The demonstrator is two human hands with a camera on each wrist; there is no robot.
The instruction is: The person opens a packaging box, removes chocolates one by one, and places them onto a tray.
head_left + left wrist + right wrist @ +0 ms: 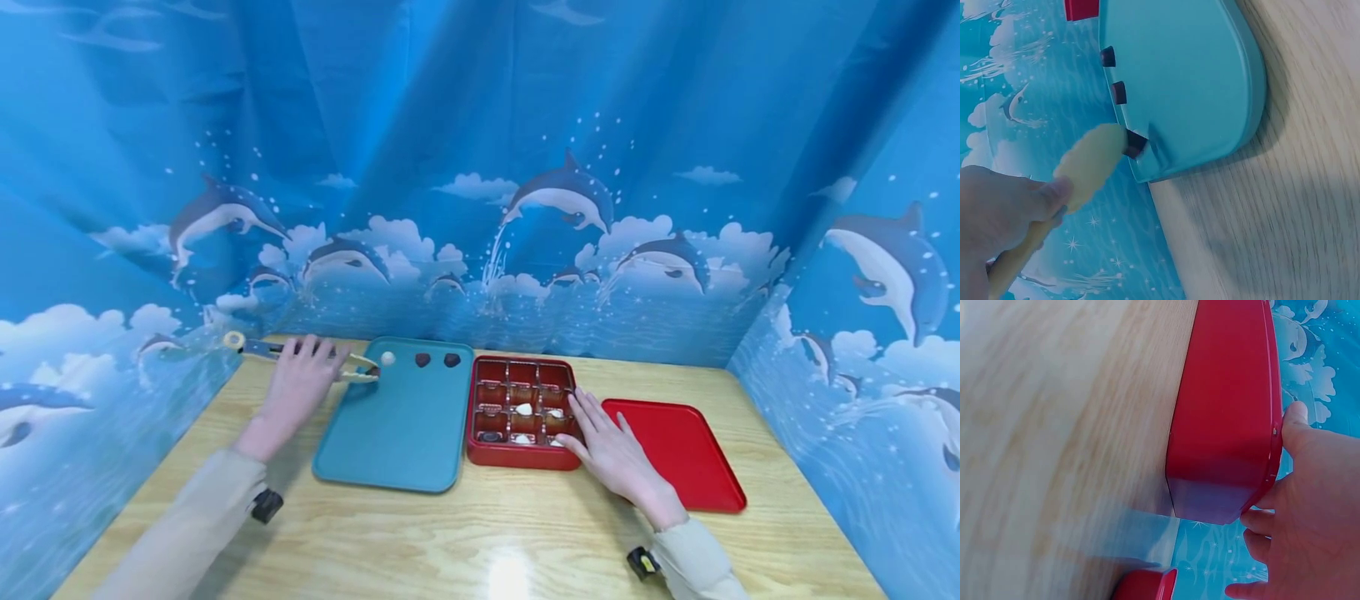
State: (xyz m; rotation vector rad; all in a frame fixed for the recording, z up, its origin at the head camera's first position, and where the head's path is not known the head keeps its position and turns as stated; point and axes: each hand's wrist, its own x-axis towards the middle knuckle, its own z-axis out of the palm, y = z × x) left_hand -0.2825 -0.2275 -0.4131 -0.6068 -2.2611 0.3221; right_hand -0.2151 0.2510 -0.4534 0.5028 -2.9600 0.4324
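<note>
Before me, the left hand (303,379) grips pale-tipped tongs (1094,159) with 1 dark chocolate-like lump (1135,144) at their ends, beside 3 small pieces (423,360) left on the teal rectangular tray (397,433), while the right hand (617,460), fingers straight, touches the glossy red, partly filled divided box (521,456).

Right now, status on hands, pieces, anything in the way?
Left hand grips tongs holding dark piece. Right hand touches box. White piece beside tongs, possibly obstructing.

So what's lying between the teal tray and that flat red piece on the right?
The red compartment box, with the right hand touching its right edge, between box and flat red piece. The head view shows it.
</note>
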